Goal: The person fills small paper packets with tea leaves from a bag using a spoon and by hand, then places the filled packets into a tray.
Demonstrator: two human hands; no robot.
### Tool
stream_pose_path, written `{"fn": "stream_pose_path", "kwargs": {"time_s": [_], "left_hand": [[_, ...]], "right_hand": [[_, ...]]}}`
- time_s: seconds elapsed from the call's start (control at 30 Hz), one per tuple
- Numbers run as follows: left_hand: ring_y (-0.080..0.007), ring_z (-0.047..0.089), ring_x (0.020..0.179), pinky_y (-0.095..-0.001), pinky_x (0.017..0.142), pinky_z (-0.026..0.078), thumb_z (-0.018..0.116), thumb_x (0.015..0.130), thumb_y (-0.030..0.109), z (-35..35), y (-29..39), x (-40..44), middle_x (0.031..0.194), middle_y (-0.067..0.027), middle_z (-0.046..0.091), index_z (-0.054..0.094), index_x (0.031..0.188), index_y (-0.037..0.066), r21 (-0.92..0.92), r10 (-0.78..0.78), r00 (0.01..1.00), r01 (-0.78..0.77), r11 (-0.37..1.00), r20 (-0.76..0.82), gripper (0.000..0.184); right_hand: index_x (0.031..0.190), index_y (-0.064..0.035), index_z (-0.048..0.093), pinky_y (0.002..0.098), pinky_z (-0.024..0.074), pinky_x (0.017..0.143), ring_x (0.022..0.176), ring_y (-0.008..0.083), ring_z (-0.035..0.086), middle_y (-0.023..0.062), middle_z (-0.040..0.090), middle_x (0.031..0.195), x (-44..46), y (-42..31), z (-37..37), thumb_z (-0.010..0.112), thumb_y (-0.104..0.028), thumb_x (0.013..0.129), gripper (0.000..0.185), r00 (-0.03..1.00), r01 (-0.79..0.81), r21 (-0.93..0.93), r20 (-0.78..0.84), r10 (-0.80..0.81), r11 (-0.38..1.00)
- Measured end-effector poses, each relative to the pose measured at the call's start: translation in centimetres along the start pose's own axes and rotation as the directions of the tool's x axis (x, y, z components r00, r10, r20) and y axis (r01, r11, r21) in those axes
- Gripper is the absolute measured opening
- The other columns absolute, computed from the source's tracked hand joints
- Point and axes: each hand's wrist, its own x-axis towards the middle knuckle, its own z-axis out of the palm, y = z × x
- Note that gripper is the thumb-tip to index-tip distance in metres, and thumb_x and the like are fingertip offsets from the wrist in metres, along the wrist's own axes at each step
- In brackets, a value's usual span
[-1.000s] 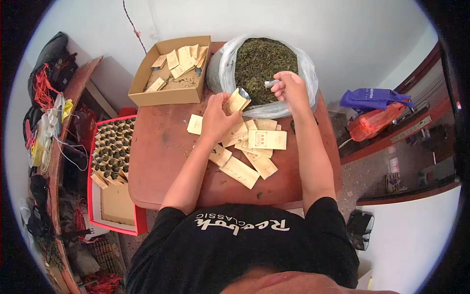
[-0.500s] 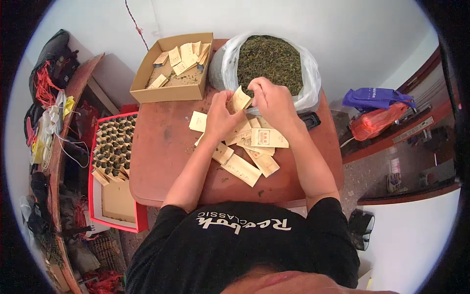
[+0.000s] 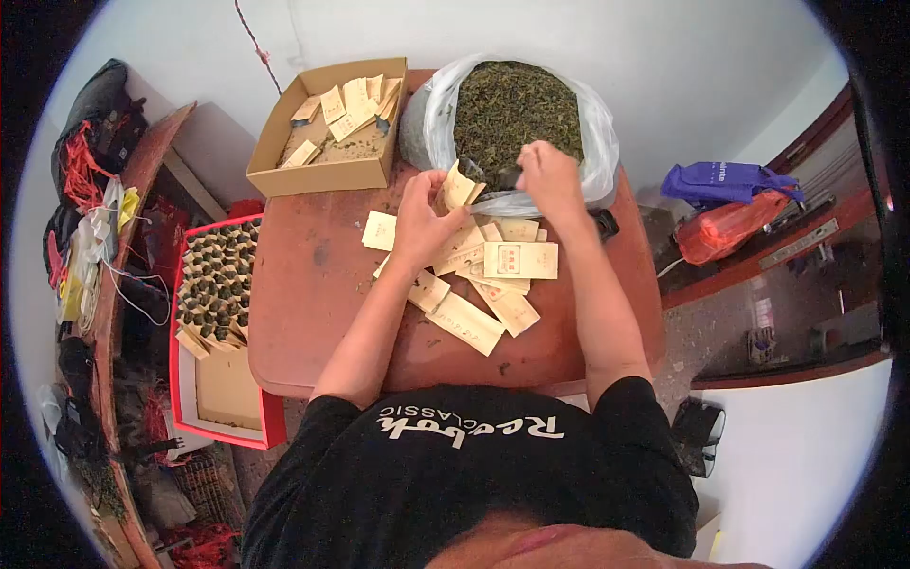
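My left hand [image 3: 424, 218] is wrapped round a small paper packet [image 3: 462, 188] whose open mouth faces up. Over the near edge of a clear plastic bag [image 3: 599, 142] full of dark green dried leaves [image 3: 517, 109], my right hand [image 3: 552, 180] is closed in a pinch on a small metal scoop [image 3: 519, 180], mostly hidden by the fingers. Several flat paper packets [image 3: 520, 261] lie in a loose pile on the table below both hands.
A cardboard box [image 3: 322, 178] with packets stands at the table's back left. Left of the reddish table [image 3: 313, 284], a red box [image 3: 272, 417] holds rows of filled packets. A dark object [image 3: 605, 224] lies by the bag. Shelves stand far left.
My right hand went from over the bag to the packet's mouth, then moved back right to the bag's near edge. My left hand has kept hold of the packet.
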Motion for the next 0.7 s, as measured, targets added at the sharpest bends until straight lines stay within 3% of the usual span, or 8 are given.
{"fn": "stream_pose_path", "kwargs": {"time_s": [0.1, 0.13, 0.23, 0.4, 0.53, 0.63, 0.7], "left_hand": [[-0.0243, 0.057, 0.102, -0.035, 0.092, 0.046, 0.079, 0.071, 0.012, -0.1, 0.1, -0.1, 0.109, -0.0118, 0.056, 0.056, 0.115, 0.001, 0.001, 0.024, 1.0, -0.024, 1.0, 0.002, 0.05], [-0.0244, 0.057, 0.102, -0.0351, 0.093, 0.046, 0.079, 0.071, 0.012, -0.1, 0.1, -0.1, 0.109, -0.0118, 0.056, 0.056, 0.115, 0.001, -0.003, 0.024, 1.0, -0.024, 1.0, -0.001, 0.051], [-0.025, 0.057, 0.103, -0.0355, 0.093, 0.046, 0.079, 0.071, 0.013, -0.4, 0.0, -0.2, 0.109, -0.012, 0.056, 0.056, 0.116, 0.001, 0.006, 0.032, 0.999, -0.032, 0.999, -0.009, 0.051], [-0.026, 0.056, 0.106, -0.0359, 0.095, 0.045, 0.079, 0.071, 0.014, -0.1, -0.5, 0.0, 0.11, -0.0127, 0.056, 0.056, 0.117, 0.001, 0.017, 0.047, 0.999, -0.047, 0.999, -0.009, 0.053], [-0.0265, 0.055, 0.106, -0.036, 0.095, 0.045, 0.08, 0.07, 0.015, 0.3, -0.2, -0.2, 0.111, -0.0132, 0.055, 0.056, 0.117, 0.001, 0.027, 0.018, 1.0, -0.018, 0.999, -0.025, 0.055], [-0.0263, 0.055, 0.106, -0.036, 0.095, 0.045, 0.08, 0.07, 0.015, 0.3, -0.2, -0.1, 0.112, -0.0132, 0.055, 0.055, 0.118, 0.001, 0.039, 0.016, 1.0, -0.015, 0.999, -0.023, 0.056], [-0.0258, 0.055, 0.106, -0.036, 0.095, 0.045, 0.08, 0.07, 0.015, 0.2, 0.3, -0.2, 0.112, -0.013, 0.055, 0.055, 0.118, 0.001, 0.045, 0.004, 1.0, -0.004, 0.999, -0.01, 0.056]], "right_hand": [[0.088, 0.0, 0.063, 0.0407, 0.0521, 0.064, 0.062, 0.028, 0.068, 0.0141, 0.068, 0.065, -0.4, -0.1, 2.3, 0.051, -0.023, 0.097, 0.028, 0.989, -0.136, 0.267, -0.017, 0.146, 0.954], [0.089, 0.0009, 0.063, 0.0355, 0.0517, 0.059, 0.057, 0.0209, 0.066, 0.0113, 0.068, 0.065, -0.4, -0.3, 2.4, 0.05, -0.022, 0.096, 0.027, 0.986, -0.155, 0.294, -0.018, 0.168, 0.943], [0.09, 0.0016, 0.063, 0.0306, 0.0504, 0.055, 0.055, 0.0156, 0.064, 0.0104, 0.067, 0.063, -0.6, -1.2, 1.5, 0.049, -0.023, 0.096, 0.029, 0.966, -0.223, 0.448, -0.019, 0.259, 0.866], [0.092, -0.0009, 0.062, 0.0247, 0.0434, 0.047, 0.051, 0.0087, 0.055, 0.006, 0.066, 0.064, -0.5, -1.6, -1.1, 0.048, -0.022, 0.097, 0.026, 0.956, -0.229, 0.538, -0.03, 0.29, 0.811], [0.09, -0.0026, 0.062, 0.0227, 0.0419, 0.046, 0.051, 0.0069, 0.054, 0.0038, 0.065, 0.064, -1.4, -3.6, -3.1, 0.049, -0.025, 0.098, 0.027, 0.97, -0.181, 0.577, -0.027, 0.241, 0.796], [0.089, -0.0023, 0.062, 0.0279, 0.0441, 0.047, 0.052, 0.0106, 0.058, 0.0069, 0.065, 0.062, -2.5, -5.3, -3.1, 0.05, -0.025, 0.098, 0.027, 0.989, -0.1, 0.515, -0.045, 0.143, 0.851], [0.092, -0.0025, 0.062, 0.0336, 0.0469, 0.05, 0.055, 0.0182, 0.062, 0.0109, 0.066, 0.065, -3.3, -5.5, -1.8, 0.052, -0.023, 0.097, 0.024, 0.998, 0.063, 0.409, -0.052, -0.046, 0.91]]}}
